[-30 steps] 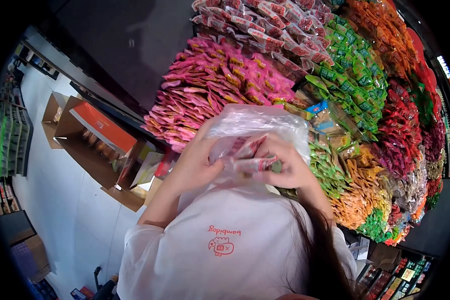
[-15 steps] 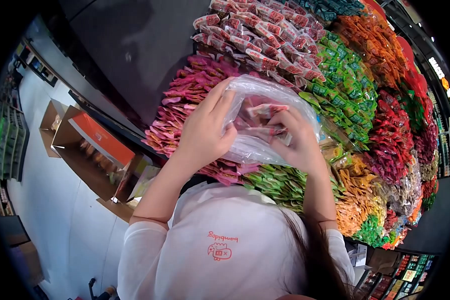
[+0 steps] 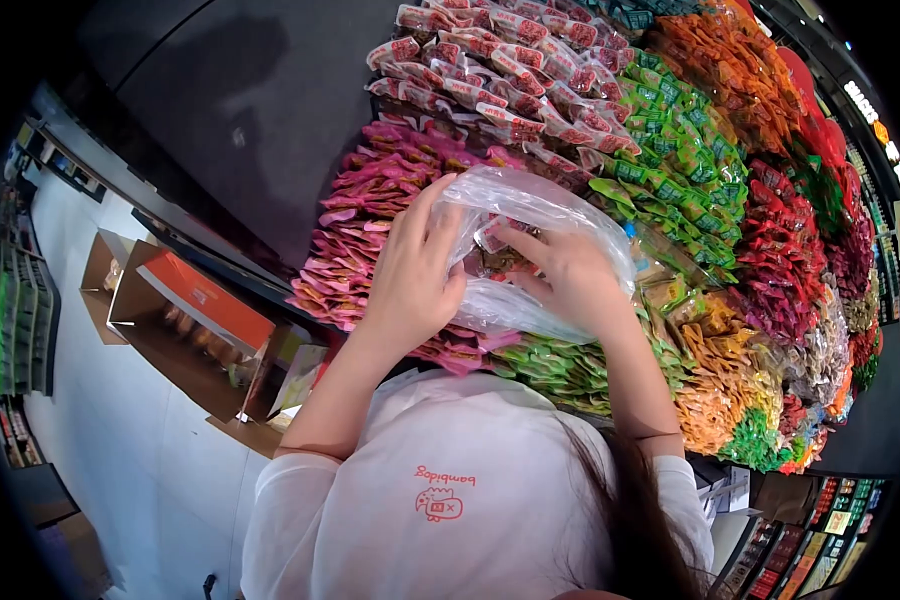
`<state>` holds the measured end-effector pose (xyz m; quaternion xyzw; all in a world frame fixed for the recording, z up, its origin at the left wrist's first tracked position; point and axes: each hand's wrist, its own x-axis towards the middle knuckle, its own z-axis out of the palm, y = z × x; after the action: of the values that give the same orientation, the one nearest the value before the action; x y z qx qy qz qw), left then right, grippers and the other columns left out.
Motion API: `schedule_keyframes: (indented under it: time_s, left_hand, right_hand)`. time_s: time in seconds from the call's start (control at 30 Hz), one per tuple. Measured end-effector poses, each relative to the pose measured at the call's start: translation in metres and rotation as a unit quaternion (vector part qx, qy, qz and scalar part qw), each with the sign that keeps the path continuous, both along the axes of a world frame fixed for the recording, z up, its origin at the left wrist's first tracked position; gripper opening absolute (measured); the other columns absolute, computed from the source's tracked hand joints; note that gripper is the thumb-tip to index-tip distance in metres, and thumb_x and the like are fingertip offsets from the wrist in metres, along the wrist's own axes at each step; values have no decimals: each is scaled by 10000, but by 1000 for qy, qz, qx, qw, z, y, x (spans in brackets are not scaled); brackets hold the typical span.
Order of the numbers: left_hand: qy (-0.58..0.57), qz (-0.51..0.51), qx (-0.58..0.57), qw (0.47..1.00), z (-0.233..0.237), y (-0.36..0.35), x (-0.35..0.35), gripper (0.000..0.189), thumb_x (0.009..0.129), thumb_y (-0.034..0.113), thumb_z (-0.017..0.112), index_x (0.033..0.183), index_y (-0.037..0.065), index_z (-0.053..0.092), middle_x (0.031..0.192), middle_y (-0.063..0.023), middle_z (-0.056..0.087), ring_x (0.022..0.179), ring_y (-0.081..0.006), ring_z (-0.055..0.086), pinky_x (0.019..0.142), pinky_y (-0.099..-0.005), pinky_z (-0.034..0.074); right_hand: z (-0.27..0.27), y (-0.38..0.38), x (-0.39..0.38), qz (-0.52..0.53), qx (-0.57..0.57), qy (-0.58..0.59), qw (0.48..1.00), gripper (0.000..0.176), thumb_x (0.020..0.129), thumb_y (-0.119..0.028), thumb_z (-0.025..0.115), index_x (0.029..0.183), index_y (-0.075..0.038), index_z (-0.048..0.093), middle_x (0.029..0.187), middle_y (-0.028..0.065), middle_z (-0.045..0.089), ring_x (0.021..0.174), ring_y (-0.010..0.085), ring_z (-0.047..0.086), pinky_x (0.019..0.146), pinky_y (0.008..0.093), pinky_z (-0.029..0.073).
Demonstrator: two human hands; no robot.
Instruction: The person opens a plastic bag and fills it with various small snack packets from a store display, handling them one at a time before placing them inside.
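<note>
A clear plastic bag (image 3: 560, 205) lies with its mouth gaping over the heaped snack packets, in the middle of the head view. My left hand (image 3: 415, 265) is closed on the bag's left rim, thumb inside the opening. Inside the mouth is my right hand (image 3: 575, 275), its index finger and thumb apart. The index fingertip touches a small red-and-white snack packet (image 3: 492, 234) in the bag. Other dark reddish packets lie deeper, partly hidden by the plastic and my fingers. Pink packets (image 3: 345, 265) surround the bag on the left.
Red-and-white packets (image 3: 510, 75) lie beyond the bag, with green packets (image 3: 685, 170) to the right. Orange packets (image 3: 720, 390) and red packets (image 3: 775, 250) are farther right. An open cardboard box (image 3: 170, 350) stands on the floor at left, beside the display's dark edge.
My right hand has shifted slightly left and its fingers have spread; the packets by its fingertips have moved lower into the bag. My left hand keeps the rim. The view has shifted slightly.
</note>
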<state>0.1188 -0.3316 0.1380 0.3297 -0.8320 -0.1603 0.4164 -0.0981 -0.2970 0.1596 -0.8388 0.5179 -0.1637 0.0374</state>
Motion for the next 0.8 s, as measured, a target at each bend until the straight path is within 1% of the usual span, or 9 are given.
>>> schedule_keyframes:
  time_s: [0.1, 0.17, 0.27, 0.33, 0.4, 0.5, 0.6, 0.63, 0.8]
  left_hand:
    - [-22, -4, 0, 1000, -3, -5, 2, 600, 665, -18, 582, 1247, -51, 440, 1399, -226, 365, 1187, -414, 436, 996, -454, 381]
    - [-44, -10, 1, 999, -5, -9, 3, 607, 658, -18, 584, 1246, -56, 436, 1401, -226, 361, 1185, -411, 436, 1001, -453, 375]
    - [-62, -27, -1, 998, -3, -7, -2, 615, 660, -16, 605, 1254, -27, 444, 1401, -220, 358, 1182, -408, 440, 990, -464, 381]
    - [-31, -2, -16, 999, 0, -7, -6, 591, 681, -3, 623, 1251, 15, 471, 1401, -201, 361, 1131, -379, 465, 950, -459, 399]
    - [-24, 2, -8, 1000, 2, -5, -6, 583, 686, 9, 639, 1248, 49, 489, 1401, -190, 365, 1099, -362, 472, 925, -443, 408]
    - [-12, 20, -21, 999, -1, -3, -7, 574, 690, 27, 667, 1239, 101, 519, 1409, -173, 366, 1046, -333, 479, 896, -417, 411]
    - [-53, 33, -78, 995, -1, -2, -10, 585, 678, 64, 714, 1235, 120, 544, 1453, -167, 321, 1078, -322, 466, 921, -420, 395]
    - [-93, 36, -114, 989, 1, -2, -13, 599, 669, 96, 748, 1236, 120, 558, 1489, -167, 280, 1133, -323, 453, 951, -433, 385]
    - [-261, 28, -13, 965, 20, -2, -36, 837, 559, 244, 852, 1305, 139, 489, 1553, -181, 85, 1326, -383, 307, 999, -556, 313]
  right_hand:
    - [-12, 3, -7, -47, 2, 8, 999, 446, 822, -165, 645, 1256, -125, 549, 826, 169, 635, 769, 358, 620, 695, 459, 486]
    - [-8, 4, -13, -222, 87, 76, 968, 436, 834, -159, 619, 1261, -110, 549, 933, 174, 636, 853, 372, 614, 756, 470, 485]
    - [-9, 8, -13, -210, 104, 121, 964, 426, 848, -146, 592, 1267, -84, 544, 1009, 168, 637, 905, 372, 609, 789, 456, 483]
    - [-6, 18, -6, -169, 43, 73, 982, 398, 828, -118, 614, 1220, -56, 574, 1061, 164, 641, 945, 359, 614, 827, 437, 488]
    - [2, 25, -3, -14, -64, -52, 997, 373, 801, -95, 650, 1170, -63, 609, 1134, 146, 632, 993, 327, 622, 862, 412, 492]
    - [-4, 45, -18, -26, -125, -133, 983, 389, 754, -97, 696, 1139, -92, 635, 1237, 118, 595, 1121, 317, 568, 909, 425, 473]
    - [-5, 41, -35, -88, -184, 4, 979, 430, 722, -133, 718, 1146, -138, 646, 1314, 107, 550, 1218, 334, 484, 964, 491, 415]
    - [-12, 41, -41, -122, -141, 47, 981, 608, 652, -210, 769, 1237, -189, 607, 1414, 125, 449, 1327, 375, 349, 1053, 539, 311]
    - [-44, 33, -60, -125, -46, 45, 990, 993, 553, -394, 827, 1431, -238, 389, 1505, 141, 290, 1396, 400, 220, 1119, 589, 188]
